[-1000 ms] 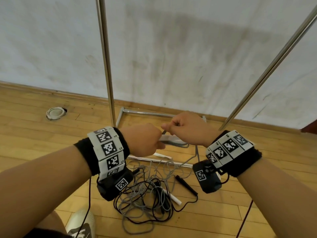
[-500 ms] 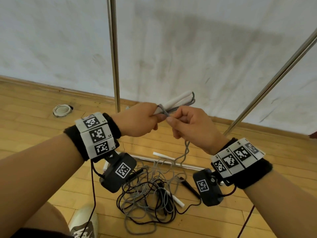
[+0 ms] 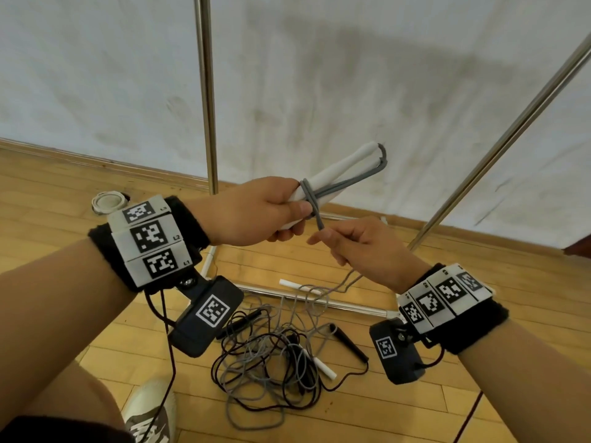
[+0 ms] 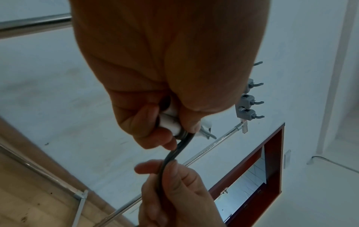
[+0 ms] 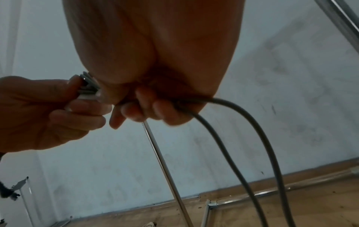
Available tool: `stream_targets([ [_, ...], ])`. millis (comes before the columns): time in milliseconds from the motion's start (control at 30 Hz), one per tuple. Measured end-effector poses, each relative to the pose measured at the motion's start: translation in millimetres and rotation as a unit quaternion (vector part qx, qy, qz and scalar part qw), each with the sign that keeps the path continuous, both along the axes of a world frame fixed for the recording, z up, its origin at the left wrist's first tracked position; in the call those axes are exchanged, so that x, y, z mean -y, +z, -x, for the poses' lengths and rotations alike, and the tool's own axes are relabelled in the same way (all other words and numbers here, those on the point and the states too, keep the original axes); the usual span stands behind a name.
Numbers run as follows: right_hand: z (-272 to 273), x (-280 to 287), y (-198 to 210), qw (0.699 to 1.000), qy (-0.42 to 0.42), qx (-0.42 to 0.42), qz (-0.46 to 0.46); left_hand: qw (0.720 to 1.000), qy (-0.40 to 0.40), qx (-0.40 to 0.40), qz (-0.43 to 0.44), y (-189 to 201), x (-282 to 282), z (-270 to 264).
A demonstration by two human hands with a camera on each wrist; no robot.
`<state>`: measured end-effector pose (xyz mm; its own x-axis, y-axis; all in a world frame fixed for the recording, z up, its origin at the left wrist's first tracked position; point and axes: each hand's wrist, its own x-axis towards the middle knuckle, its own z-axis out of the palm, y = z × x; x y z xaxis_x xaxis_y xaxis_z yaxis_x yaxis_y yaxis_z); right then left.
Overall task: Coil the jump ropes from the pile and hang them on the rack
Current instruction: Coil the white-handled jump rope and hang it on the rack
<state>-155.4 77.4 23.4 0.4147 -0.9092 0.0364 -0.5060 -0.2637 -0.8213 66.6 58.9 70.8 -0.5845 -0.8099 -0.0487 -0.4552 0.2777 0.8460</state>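
Observation:
My left hand (image 3: 271, 215) grips the two white handles (image 3: 335, 174) of a jump rope held side by side, pointing up and right. Its grey cord (image 3: 311, 199) is looped around the handles beside my left thumb. My right hand (image 3: 348, 241) pinches that cord (image 4: 165, 165) just below the loop, and two strands (image 5: 242, 138) trail from it down to the pile (image 3: 275, 356) of grey and black ropes on the floor. The rack's steel uprights (image 3: 204, 91) stand behind my hands, and grey hooks (image 4: 250, 104) show in the left wrist view.
The rack's base bar (image 3: 319, 302) lies on the wooden floor by the pile. Loose white (image 3: 323, 366) and black handles (image 3: 348, 343) stick out of the tangle. A round white fitting (image 3: 107, 201) sits at the wall base left. My shoe (image 3: 150, 414) is near the pile.
Both hands have risen from low by the rack base. The white handles now point up and right in my left hand, and my right hand has drawn the cord down and rightwards from the loop.

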Motion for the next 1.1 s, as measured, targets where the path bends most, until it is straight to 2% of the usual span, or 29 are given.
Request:
stream_targets([
  [100, 4.1, -0.1, -1.7, 0.999, 0.037, -0.008, 0.003, 0.999, -0.030, -0.008, -0.017, 3.0, -3.8, -0.3],
  [200, 6.5, 0.6, -4.8, 0.999, 0.045, -0.012, -0.015, 0.995, -0.094, 0.018, -0.035, 6.2, -8.7, -0.1],
  [300, 13.5, 1.2, -6.8, 0.994, 0.023, -0.097, -0.036, 0.986, -0.146, 0.045, -0.069, 7.0, -14.1, 0.0],
  [400, 20.9, 8.0, -7.6, 0.991, -0.004, -0.095, -0.089, 0.975, -0.178, 0.100, -0.087, 3.4, -19.1, 0.7],
  [533, 15.7, 14.6, 1.8, 0.986, 0.035, -0.157, -0.046, 0.959, -0.196, 0.189, -0.074, -6.0, -20.4, 4.5],
  [633, 11.7, 13.5, 5.8, 0.990, 0.063, -0.115, -0.054, 0.944, -0.208, 0.249, -0.068, -12.9, -19.2, 8.5],
  [733, 7.2, 13.0, 8.6, 0.990, 0.063, -0.097, -0.077, 0.928, -0.202, 0.310, -0.034, -22.3, -18.3, 13.3],
  [833, 2.5, 13.3, 15.4, 0.993, 0.043, -0.079, -0.079, 0.922, -0.162, 0.352, 0.001, -29.6, -11.3, 12.3],
  [1000, -4.3, 14.2, 23.7, 0.997, 0.015, -0.061, -0.039, 0.941, -0.092, 0.325, 0.030, -31.0, 6.6, 4.9],
  [1100, -6.4, 13.2, 24.7, 0.998, 0.025, -0.021, -0.051, 0.954, -0.045, 0.292, 0.048, -30.2, 13.7, 0.3],
])
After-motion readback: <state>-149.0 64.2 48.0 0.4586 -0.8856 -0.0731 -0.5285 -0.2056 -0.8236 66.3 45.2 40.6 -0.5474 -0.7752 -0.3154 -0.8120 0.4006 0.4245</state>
